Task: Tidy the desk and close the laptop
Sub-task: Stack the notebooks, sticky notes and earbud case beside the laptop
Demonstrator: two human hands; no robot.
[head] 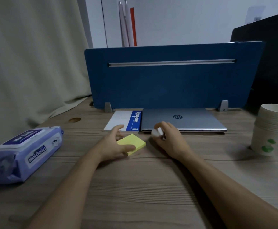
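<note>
Two hands on wood desk [135, 187]: left grip [116, 144] pinches sticky notes [132, 143]; right grip [166, 138] clasps white object [157, 132].

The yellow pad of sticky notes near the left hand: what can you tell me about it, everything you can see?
The yellow sticky-note pad is a small square block of pale yellow paper, blank on top, lying flat on the wooden desk, turned cornerwise to the desk edge. The left hand holds its near-left side, thumb over the near edge. It lies in front of the notebook, apart from it.
</note>
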